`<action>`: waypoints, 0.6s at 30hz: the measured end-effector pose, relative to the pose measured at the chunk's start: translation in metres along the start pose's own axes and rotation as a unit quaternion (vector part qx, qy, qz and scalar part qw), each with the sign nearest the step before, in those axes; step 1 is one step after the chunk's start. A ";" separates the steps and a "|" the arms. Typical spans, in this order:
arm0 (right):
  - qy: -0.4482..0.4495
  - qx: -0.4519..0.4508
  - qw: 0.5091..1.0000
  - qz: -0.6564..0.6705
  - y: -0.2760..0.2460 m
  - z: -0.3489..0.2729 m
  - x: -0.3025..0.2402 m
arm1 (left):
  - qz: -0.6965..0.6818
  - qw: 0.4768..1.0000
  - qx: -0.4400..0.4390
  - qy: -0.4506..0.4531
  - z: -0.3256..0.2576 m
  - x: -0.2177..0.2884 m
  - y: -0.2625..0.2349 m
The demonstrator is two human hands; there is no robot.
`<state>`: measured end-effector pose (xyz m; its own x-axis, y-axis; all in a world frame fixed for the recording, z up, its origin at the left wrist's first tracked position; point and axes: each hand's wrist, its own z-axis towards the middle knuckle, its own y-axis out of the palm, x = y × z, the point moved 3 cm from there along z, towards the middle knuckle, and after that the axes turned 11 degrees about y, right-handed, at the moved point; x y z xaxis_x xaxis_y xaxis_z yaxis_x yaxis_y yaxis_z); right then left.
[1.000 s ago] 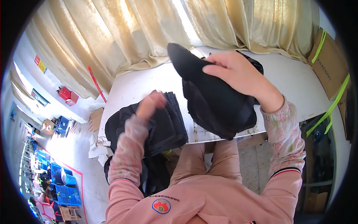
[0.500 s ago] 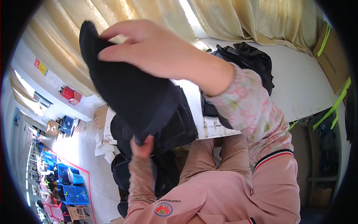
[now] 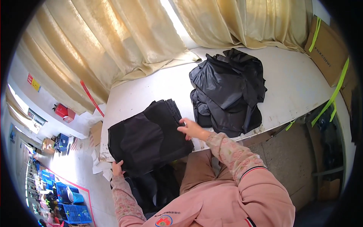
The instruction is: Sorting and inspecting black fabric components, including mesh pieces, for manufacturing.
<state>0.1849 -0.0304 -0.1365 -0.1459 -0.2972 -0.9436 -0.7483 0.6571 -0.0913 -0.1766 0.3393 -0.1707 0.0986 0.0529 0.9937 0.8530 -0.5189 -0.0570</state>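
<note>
Loose black garment heap (image 3: 228, 90) near worktop (image 3: 295, 87) front edge, beige curtains (image 3: 124, 34) behind, cardboard boxes (image 3: 329, 49) right.

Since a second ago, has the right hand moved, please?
Yes. The right hand came down from the loose black pile to the folded black stack at the table's near edge.

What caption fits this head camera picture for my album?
Both hands, left hand and right hand, steady a stack of folded black garments on a white table.

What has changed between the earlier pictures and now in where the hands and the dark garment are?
The right hand carried one dark garment leftward and laid it on the folded stack; it now rests at the stack's right edge. The left hand grips the near edge. The loose pile stayed put.
</note>
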 end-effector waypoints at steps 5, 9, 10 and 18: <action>-0.180 0.448 0.786 -0.386 -0.131 -0.012 -0.026 | 0.409 0.888 0.141 0.153 -0.016 0.049 -0.024; -0.062 0.527 0.706 -0.469 -0.215 -0.026 0.043 | 0.431 0.810 0.140 0.372 -0.042 0.104 0.058; -0.030 0.461 0.755 -0.465 -0.225 -0.026 0.056 | 0.306 0.876 0.087 0.362 -0.053 0.117 0.087; -0.194 0.328 0.902 -0.203 -0.167 -0.112 0.031 | -0.153 0.904 -0.394 -0.059 -0.187 0.077 0.325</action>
<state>0.2325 -0.2271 -0.1146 0.3873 -0.4247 -0.8183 -0.1272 0.8545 -0.5037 0.0120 0.0154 -0.0950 0.0127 0.3635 0.9315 0.2238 -0.9090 0.3517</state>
